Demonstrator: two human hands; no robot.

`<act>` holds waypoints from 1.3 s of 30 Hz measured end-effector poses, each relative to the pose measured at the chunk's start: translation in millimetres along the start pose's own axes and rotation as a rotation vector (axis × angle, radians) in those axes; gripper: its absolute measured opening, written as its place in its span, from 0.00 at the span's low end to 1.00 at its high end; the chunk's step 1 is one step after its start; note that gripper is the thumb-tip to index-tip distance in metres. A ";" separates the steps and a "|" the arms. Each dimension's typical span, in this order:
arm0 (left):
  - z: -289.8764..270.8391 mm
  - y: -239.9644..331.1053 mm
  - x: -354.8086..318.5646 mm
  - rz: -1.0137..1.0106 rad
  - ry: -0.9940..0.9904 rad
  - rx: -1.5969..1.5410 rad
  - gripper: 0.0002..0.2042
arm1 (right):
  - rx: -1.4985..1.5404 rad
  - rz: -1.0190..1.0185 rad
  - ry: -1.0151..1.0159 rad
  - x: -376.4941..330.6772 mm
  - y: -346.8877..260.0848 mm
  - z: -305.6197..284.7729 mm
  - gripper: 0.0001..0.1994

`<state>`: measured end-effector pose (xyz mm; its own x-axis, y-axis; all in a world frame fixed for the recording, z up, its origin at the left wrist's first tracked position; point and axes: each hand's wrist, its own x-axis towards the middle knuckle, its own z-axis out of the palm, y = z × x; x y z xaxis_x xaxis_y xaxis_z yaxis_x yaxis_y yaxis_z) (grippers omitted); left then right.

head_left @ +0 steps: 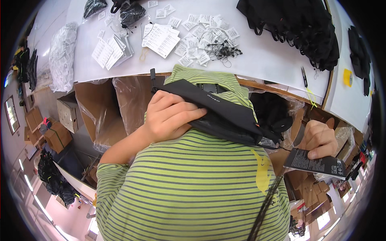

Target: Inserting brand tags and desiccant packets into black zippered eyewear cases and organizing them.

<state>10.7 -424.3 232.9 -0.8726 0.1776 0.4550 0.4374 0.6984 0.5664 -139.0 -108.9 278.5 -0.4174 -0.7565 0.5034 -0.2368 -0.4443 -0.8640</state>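
At centre-left of the frame the left hand [171, 116] presses a black pouch [225, 116] against a green striped shirt [193, 188], fingers curled over its edge — the thumb is hidden beneath. The pouch runs toward centre-right, its far end hard to make out. At right the right hand [319, 138] pinches a black card [317, 164], its lower corner cut off by clutter.

Black bag [225, 114]: matt smooth cloth. Dark tag [315, 164]: matt card. Table [273, 60]: smooth white surface.
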 end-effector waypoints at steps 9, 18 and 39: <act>2.5 4.9 5.0 -0.294 -0.077 -0.138 0.18 | -0.082 0.105 0.033 4.4 -6.3 -0.5 0.09; 7.7 1.2 -0.2 -0.239 0.013 -0.138 0.17 | -0.068 0.148 -0.030 6.6 -4.4 -9.6 0.11; 4.5 -0.7 4.9 -0.172 -0.048 -0.141 0.17 | -0.143 0.185 0.024 7.9 -5.7 -0.8 0.13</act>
<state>5.1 -420.8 231.6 -0.9450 0.0992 0.3117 0.3039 0.6184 0.7247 -141.7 -111.9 287.4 -0.4852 -0.8065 0.3377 -0.2757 -0.2254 -0.9344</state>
